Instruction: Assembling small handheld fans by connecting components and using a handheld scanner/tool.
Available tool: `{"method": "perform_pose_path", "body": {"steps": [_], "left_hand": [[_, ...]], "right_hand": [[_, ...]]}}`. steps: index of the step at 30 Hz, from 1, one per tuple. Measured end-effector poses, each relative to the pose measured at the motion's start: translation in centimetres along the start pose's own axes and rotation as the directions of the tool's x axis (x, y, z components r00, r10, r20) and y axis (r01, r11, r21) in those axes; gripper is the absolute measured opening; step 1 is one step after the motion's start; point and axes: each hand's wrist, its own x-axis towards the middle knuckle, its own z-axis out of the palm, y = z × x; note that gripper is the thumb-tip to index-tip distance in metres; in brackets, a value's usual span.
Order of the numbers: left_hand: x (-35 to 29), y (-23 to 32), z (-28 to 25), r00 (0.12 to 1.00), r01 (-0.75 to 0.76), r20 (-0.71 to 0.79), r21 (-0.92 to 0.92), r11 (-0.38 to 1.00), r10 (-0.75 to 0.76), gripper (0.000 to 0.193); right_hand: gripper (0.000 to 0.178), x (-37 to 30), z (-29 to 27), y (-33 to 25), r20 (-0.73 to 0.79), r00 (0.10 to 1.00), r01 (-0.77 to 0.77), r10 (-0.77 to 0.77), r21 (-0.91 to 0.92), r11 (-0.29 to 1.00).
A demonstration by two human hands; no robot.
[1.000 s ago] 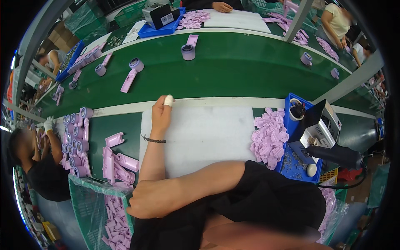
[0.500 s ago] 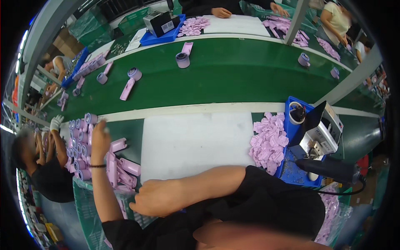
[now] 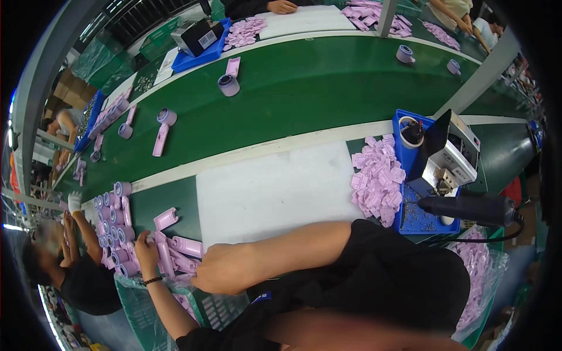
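My left hand [image 3: 146,253], a dark beaded bracelet on its wrist, lies at the left edge of a heap of long pink plastic casings [image 3: 165,257]. Its fingers look partly spread and I see nothing held in them. Close to its left stand rows of short lilac cylinder housings [image 3: 111,219]. My right hand [image 3: 222,269] reaches across from the right to the near right side of the same heap. The back of this hand shows, while its fingertips are hidden against the casings. One pink casing [image 3: 166,219] lies apart beyond the heap.
A white foam mat [image 3: 275,193] covers the middle. Small pink parts [image 3: 377,178] are piled at its right, beside a blue tray [image 3: 404,225] with screws, a metal device [image 3: 448,158] and a black power screwdriver [image 3: 468,207]. Beyond runs a green conveyor [image 3: 304,88]. A gloved co-worker [image 3: 76,257] is at left.
My left hand has come back from the lilac cylinders to the casing heap. My right hand now touches the heap's near side. The whole view has shifted and tilted.
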Motion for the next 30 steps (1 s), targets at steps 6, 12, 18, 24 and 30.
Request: {"method": "perform_pose_path", "body": {"steps": [6, 12, 18, 24, 30], "left_hand": [[-1.9, 4.3, -1.2, 0.995, 0.074, 0.089, -0.236, 0.969, -0.054, 0.031], [-2.1, 5.4, -1.1, 0.990, 0.063, 0.136, -0.121, 0.991, -0.046, 0.033], [-1.4, 2.1, 0.4, 0.996, 0.059, 0.069, -0.179, 0.982, -0.047, 0.033], [-1.6, 4.0, -0.2, 0.981, -0.097, -0.180, -0.120, 0.988, 0.075, 0.033], [-1.7, 5.7, -0.2, 0.788, -0.139, -0.590, 0.108, 0.984, 0.176, 0.031]], "right_hand": [[0.010, 0.5, 0.9, 1.6, -0.041, 0.994, -0.096, 0.099, 0.059, 0.994], [0.011, 0.3, 0.6, 3.0, -0.036, 0.988, -0.147, 0.148, 0.029, 0.989], [0.011, 0.3, 0.3, 3.6, -0.005, 0.980, -0.199, 0.199, 0.002, 0.980], [0.010, 0.5, 0.7, 3.6, -0.040, 0.979, -0.200, 0.199, -0.011, 0.980], [0.010, 0.3, 0.3, 2.7, -0.017, 0.991, -0.135, 0.135, 0.029, 0.990]]}}
